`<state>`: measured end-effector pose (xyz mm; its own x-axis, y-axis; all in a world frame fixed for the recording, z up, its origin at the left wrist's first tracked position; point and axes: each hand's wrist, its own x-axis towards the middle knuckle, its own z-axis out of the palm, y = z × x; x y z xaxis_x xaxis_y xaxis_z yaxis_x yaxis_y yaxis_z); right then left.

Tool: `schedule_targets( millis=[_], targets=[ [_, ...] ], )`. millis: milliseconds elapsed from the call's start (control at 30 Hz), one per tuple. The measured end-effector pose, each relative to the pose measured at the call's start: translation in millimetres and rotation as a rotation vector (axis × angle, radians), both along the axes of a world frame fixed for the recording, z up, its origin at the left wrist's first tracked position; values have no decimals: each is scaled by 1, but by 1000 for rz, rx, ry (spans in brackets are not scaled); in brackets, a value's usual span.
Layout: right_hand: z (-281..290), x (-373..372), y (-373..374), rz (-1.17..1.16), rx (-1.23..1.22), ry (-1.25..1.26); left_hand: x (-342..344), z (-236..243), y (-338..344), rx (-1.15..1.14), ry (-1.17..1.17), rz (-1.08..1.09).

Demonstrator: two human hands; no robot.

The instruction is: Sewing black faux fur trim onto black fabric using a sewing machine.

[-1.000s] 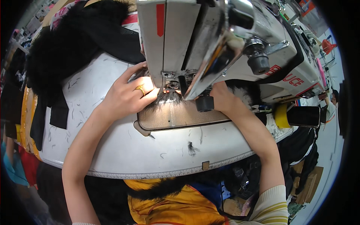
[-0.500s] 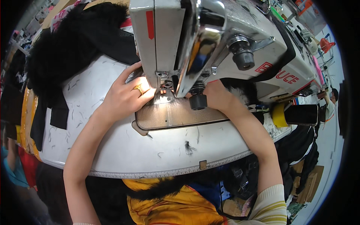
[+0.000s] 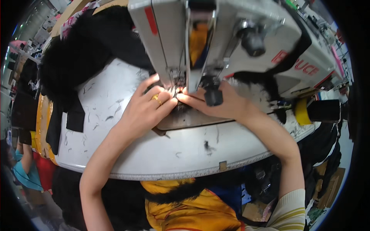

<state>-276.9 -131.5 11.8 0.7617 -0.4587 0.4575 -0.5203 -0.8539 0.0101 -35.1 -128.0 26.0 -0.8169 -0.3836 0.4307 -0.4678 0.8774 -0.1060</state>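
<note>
A white sewing machine [image 3: 241, 50] stands before me, its lamp lighting the needle area. My left hand [image 3: 148, 109] is at the left of the presser foot [image 3: 180, 82], a gold ring on one finger. Its thumb and forefinger are pinched together beside the needle. My right hand [image 3: 223, 102] comes in from the other side, partly hidden by a black knob [image 3: 213, 96]; its fingertips meet the left ones in a pinch. Between and under the fingertips, a bit of black furry fabric [image 3: 179, 109] shows, mostly covered by my fingers. More black fur [image 3: 256, 79] lies behind my right hand.
A heap of black furry fabric [image 3: 73, 57] covers the table's far left. Loose fibres lie on the white tabletop [image 3: 185, 144], which has a measuring tape [image 3: 154, 176] along its near edge. A yellow roll [image 3: 302, 111] lies at right. Another person's arm [image 3: 26, 158] shows at far left.
My right hand has moved left, from behind the knob to the needle, and its fingertips now meet the left hand's. My left fingers have closed together near the presser foot. The view has shifted slightly.
</note>
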Motion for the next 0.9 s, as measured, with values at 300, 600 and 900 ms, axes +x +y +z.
schedule_targets(
  millis=[300,600,900],
  targets=[
    [-4,-28,-14,-111,-293,29,15,-12,-35,-168,85,-75],
    [-7,-35,-20,-98,-59,2,13,-11,-30,-146,55,-39],
    [5,-36,-16,-113,67,69,15,-2,-35,-53,-21,-24]
  ],
)
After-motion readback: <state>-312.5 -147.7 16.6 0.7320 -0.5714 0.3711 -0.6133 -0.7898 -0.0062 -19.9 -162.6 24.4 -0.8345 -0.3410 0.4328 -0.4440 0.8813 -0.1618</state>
